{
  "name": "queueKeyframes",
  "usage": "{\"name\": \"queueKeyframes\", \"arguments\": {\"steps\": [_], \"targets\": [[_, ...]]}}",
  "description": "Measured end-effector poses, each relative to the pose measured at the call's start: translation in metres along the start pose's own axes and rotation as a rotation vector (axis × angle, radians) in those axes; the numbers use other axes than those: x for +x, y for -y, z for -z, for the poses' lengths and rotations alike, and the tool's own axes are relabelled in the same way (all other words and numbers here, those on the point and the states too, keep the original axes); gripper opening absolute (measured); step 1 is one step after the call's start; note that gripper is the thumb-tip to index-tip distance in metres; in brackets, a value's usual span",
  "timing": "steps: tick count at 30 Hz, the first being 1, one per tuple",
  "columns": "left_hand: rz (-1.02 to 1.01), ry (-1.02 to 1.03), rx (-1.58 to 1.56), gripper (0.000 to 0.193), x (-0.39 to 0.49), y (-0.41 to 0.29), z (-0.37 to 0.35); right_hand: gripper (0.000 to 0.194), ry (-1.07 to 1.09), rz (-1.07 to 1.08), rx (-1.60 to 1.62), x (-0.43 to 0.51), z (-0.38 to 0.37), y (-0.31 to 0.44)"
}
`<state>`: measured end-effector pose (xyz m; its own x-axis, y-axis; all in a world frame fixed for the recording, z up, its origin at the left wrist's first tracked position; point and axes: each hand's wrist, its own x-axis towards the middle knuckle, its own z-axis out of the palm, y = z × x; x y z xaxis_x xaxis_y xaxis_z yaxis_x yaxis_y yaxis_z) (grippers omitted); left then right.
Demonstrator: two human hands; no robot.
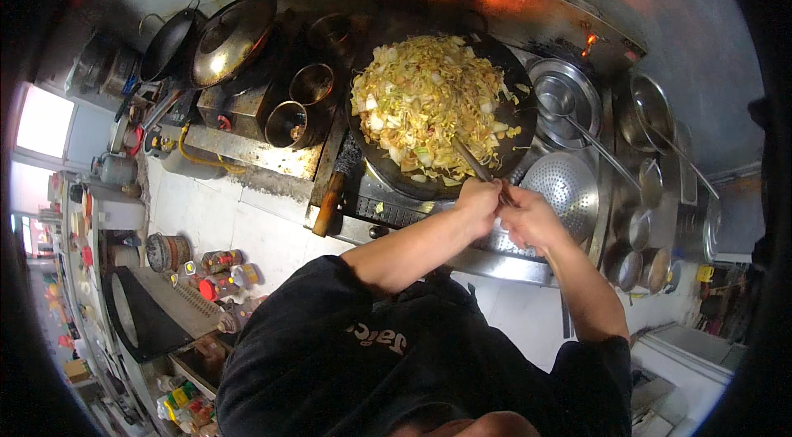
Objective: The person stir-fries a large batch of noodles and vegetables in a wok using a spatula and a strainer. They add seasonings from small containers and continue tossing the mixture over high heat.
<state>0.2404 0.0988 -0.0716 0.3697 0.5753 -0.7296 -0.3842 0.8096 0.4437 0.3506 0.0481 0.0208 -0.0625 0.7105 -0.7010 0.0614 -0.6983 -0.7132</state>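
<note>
A large black wok (396,171) is heaped with chopped cabbage and what look like bean sprouts or noodles (433,103). Both my hands grip one long utensil handle (473,159) at the wok's near edge. Its far end is buried in the food, so its head is hidden. My left hand (479,205) is closed round the handle, and my right hand (529,217) holds its rear end just beside the left. Right of the wok, close to my right hand, lies a perforated metal strainer (563,193).
A metal ladle (555,97) rests in a steel basin (588,121) at the right. A wooden-handled brush (331,202) lies left of the wok. Farther left are two metal pots (287,126) and a domed lid (234,41). Several bowls (637,230) stand at the far right.
</note>
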Motion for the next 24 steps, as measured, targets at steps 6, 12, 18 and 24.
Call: {"name": "queueKeyframes", "arguments": {"steps": [6,12,18,24], "targets": [[-0.024,0.094,0.027,0.019,-0.046,0.023,-0.002,0.043,-0.008,-0.010,0.052,-0.040,0.003,-0.023],[0.002,0.219,0.026,0.019,-0.077,0.036,-0.007,0.055,-0.050,-0.004,-0.060,-0.079,0.006,-0.026],[-0.056,0.284,0.102,0.027,-0.094,0.037,-0.021,0.055,-0.106,-0.001,-0.032,-0.106,0.011,-0.021],[-0.121,0.360,0.210,0.025,-0.089,0.022,-0.037,0.054,-0.297,0.290,-0.531,-0.101,0.016,-0.024]]}}
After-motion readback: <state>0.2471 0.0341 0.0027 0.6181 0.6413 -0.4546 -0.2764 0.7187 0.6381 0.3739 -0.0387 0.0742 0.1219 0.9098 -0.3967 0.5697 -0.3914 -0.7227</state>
